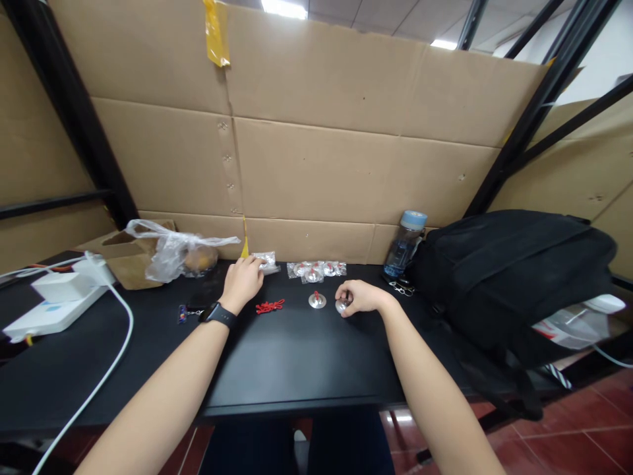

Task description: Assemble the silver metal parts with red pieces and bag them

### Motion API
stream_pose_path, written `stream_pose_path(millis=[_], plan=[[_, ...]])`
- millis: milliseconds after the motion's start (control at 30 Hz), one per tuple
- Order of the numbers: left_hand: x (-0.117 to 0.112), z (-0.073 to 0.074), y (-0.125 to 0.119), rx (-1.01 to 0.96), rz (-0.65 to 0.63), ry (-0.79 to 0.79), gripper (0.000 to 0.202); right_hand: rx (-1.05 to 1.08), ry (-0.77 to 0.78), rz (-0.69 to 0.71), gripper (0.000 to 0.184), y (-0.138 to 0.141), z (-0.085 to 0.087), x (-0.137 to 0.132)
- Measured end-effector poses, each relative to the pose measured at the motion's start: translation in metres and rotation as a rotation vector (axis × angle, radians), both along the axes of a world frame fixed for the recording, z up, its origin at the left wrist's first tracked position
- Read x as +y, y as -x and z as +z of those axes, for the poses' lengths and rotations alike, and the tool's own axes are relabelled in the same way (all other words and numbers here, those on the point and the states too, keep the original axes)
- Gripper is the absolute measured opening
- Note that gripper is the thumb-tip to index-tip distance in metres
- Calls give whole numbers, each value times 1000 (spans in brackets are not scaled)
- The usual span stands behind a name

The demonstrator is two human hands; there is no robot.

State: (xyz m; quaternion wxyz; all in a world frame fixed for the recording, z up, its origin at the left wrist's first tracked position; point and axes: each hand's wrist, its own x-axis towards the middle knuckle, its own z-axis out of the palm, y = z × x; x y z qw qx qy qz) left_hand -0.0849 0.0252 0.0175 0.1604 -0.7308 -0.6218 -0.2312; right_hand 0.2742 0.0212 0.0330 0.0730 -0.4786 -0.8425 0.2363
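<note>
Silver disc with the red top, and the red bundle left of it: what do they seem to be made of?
The silver disc looks like smooth, shiny metal, judging by its bright highlights; metallic-coated plastic can't be ruled out. The red bundle looks like cord, probably textile, as thin strands loop and cross; the fibre is too small to tell.

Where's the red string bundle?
In the head view, the red string bundle lies on the black table, left of centre, between the black watch and a silver disc.

On table (297, 369) before you, cords (270, 306) lay between your left hand (242, 284) and disc (317, 301); packets (313, 273) sat behind disc; bottle (401, 249) stood left of backpack (514, 270) (power strip (52, 318) lay far left).
</note>
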Motion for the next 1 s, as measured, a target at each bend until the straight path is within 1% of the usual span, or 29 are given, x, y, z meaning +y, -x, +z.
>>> stream_pose_path(millis=[100,167,200,300,367,433,500,600,733,867,933,1000], plan=[[1,-1,1,-21,-13,-2,28,11,-26,-10,42,-1,-1,0],[-1,1,0,-67,-56,6,23,27,-42,-26,41,-3,0,0],[-2,2,-1,-94,-96,35,20,40,-46,-31,42,-5,1,0],[-5,3,-7,-160,-269,227,12,85,-42,-37,46,-8,4,-2],[-8,0,-13,-189,-376,367,17,97,-41,-35,46,-9,6,-3],[-9,-4,-19,-199,-431,460,22,100,-39,-31,46,-9,7,-4],[-10,-7,-22,-176,-436,490,19,116,-45,-29,46,-9,9,-5],[-10,-11,-25,-120,-407,480,9,162,-86,-25,44,-7,12,-7],[-11,-13,-30,-76,-409,441,11,242,-196,8,39,-3,14,-8],[-14,-11,-35,-32,-386,310,15,378,-248,-36,45,6,13,-8],[-15,-8,-38,-65,-386,260,16,449,-254,-66,47,13,11,-9],[-17,-4,-42,-167,-442,224,16,530,-242,-66,46,21,10,-11]])
